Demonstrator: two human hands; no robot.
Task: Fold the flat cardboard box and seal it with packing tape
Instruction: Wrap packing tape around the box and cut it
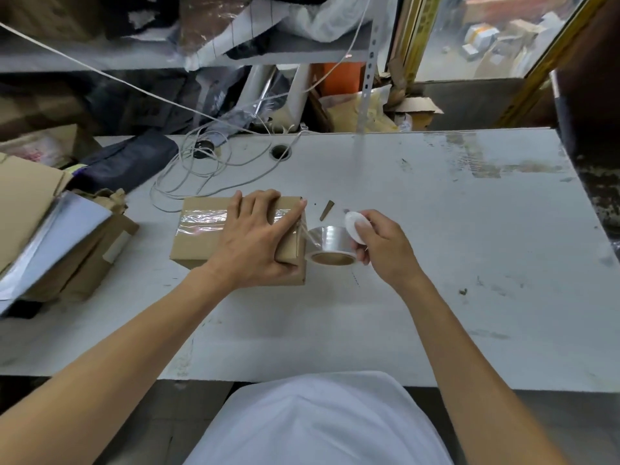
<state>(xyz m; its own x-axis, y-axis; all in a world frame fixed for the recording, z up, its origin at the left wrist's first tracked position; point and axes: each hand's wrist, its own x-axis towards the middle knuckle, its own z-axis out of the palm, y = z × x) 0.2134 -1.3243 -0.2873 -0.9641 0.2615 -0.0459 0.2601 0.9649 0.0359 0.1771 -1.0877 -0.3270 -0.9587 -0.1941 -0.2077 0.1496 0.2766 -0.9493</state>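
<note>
A small brown cardboard box (pixel 198 236) lies folded on the white table (pixel 436 229), with a strip of clear tape across its top. My left hand (pixel 258 239) presses flat on the box's right half, thumb wrapped over the near right corner. Just right of the box, a roll of clear packing tape (pixel 330 245) rests on the table, its tape stretched to the box's right edge. My right hand (pixel 379 245) grips a small white oval cutter (pixel 355 226) held above the roll.
Flat cardboard sheets and a shiny plastic sleeve (pixel 50 236) are stacked at the left. A grey cable (pixel 188 172) coils behind the box near a table hole (pixel 280 152). A small cardboard scrap (pixel 326 209) lies nearby. Cluttered shelving stands behind.
</note>
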